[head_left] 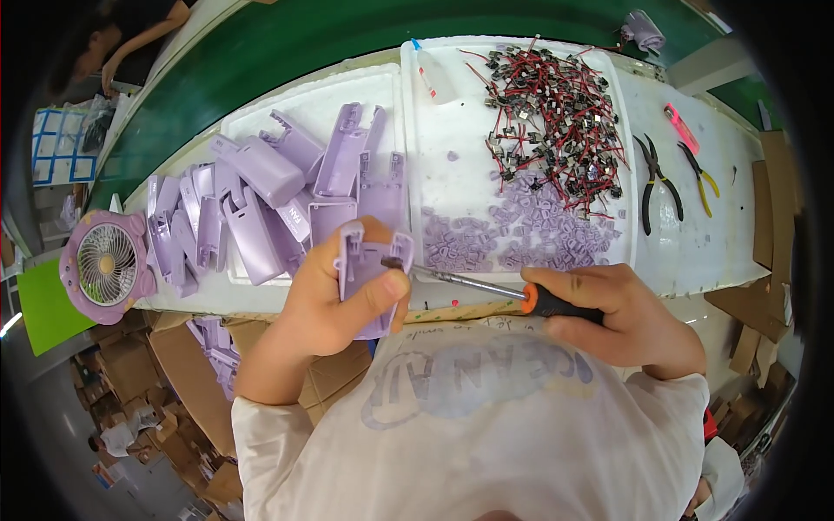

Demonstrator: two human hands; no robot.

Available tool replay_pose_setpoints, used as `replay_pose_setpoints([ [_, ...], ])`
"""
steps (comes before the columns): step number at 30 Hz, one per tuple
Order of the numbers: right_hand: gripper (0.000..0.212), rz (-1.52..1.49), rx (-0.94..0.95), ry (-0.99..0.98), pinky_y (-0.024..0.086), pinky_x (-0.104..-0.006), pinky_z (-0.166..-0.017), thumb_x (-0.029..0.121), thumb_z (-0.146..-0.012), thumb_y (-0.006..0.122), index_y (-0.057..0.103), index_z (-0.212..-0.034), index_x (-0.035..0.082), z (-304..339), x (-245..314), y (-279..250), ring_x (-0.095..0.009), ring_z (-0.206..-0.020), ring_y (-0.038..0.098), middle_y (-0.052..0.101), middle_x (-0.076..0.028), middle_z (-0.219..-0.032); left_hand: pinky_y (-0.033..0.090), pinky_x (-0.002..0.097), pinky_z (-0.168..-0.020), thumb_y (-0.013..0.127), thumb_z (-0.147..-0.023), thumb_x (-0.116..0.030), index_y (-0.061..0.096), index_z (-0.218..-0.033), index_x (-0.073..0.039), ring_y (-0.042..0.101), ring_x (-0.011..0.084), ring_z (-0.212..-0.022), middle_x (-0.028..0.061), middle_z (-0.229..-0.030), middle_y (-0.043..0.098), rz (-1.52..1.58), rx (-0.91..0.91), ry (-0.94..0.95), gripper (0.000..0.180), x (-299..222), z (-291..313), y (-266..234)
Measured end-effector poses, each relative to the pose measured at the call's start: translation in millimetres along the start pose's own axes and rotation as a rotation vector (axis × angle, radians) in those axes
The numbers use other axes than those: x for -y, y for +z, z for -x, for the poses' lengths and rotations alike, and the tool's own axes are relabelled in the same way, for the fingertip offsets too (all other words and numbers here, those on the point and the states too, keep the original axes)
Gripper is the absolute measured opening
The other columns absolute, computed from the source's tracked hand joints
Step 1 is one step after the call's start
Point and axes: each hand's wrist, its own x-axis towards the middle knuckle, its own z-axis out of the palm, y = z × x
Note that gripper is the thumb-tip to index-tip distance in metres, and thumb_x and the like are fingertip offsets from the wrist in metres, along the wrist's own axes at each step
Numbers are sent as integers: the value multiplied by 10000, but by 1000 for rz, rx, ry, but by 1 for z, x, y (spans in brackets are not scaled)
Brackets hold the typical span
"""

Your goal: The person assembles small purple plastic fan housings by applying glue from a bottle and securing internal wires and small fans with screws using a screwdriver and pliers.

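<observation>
My left hand (317, 304) grips a light purple plastic housing (352, 260), with its hollow side facing up and my thumb across its lower part. A small dark part (393, 262) shows at the housing's right inner edge, beside my thumb tip. My right hand (625, 313) is closed around the black and orange handle of a screwdriver (478, 285). Its metal shaft points left, and the tip is close to the housing's right edge near the dark part. Whether the tip touches it, I cannot tell.
A white foam tray (630, 174) holds small wired circuit boards (556, 113), little purple plastic pieces (556, 230) and a bottle (434, 78). More purple housings (261, 174) are piled left, beside a purple fan (106, 265). Pliers (660, 187), smaller yellow-handled pliers (699, 178) and a pink tool (682, 128) lie right.
</observation>
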Motion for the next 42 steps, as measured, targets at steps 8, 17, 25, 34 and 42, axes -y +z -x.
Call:
replay_pose_setpoints([
  [8, 416, -21, 46, 43, 454, -299, -600, 56, -809, 592, 490, -1210, 4, -1, 4, -7, -229, -647, 587, 615, -115, -797, 404, 273, -428, 647, -792, -265, 487, -898, 38, 519, 177, -469, 72, -623, 484, -14, -39, -18, 358, -4, 3, 3],
  [17, 471, -310, -62, 43, 450, -274, -657, 60, -759, 641, 504, -1202, -17, -3, -14, 4, -234, -737, 630, 640, -152, -888, 440, 301, -491, 535, -869, -156, 417, -1000, -26, 546, 179, -533, 113, -655, 556, 349, 17, -71, 219, 6, -5, 6],
  [25, 393, 12, -52, -2, 447, -259, -655, 86, -798, 605, 535, -1176, 0, 54, -9, -43, -194, -709, 617, 648, -90, -885, 404, 269, -431, 548, -861, -268, 461, -1051, -24, 505, 158, -499, 76, -692, 520, 728, 58, 174, 322, 9, 16, 5],
  [34, 351, 962, -964, 537, 416, -365, -806, 127, -884, 497, 493, -1228, 57, 49, -112, -94, -289, -930, 530, 564, -168, -1042, 445, 323, -571, 399, -752, -726, 427, -1237, -13, 529, 221, -640, 103, -829, 531, 837, -61, -88, 863, 30, -5, 24],
  [42, 198, 863, -675, -140, 401, -355, -769, 77, -729, 650, 670, -926, 83, -60, -40, -49, -246, -889, 507, 584, -53, -885, 351, 441, -984, 580, -862, -205, 298, -1270, -75, 442, 238, -1162, 99, -1177, 481, 878, 21, 0, 513, 56, -12, 35],
])
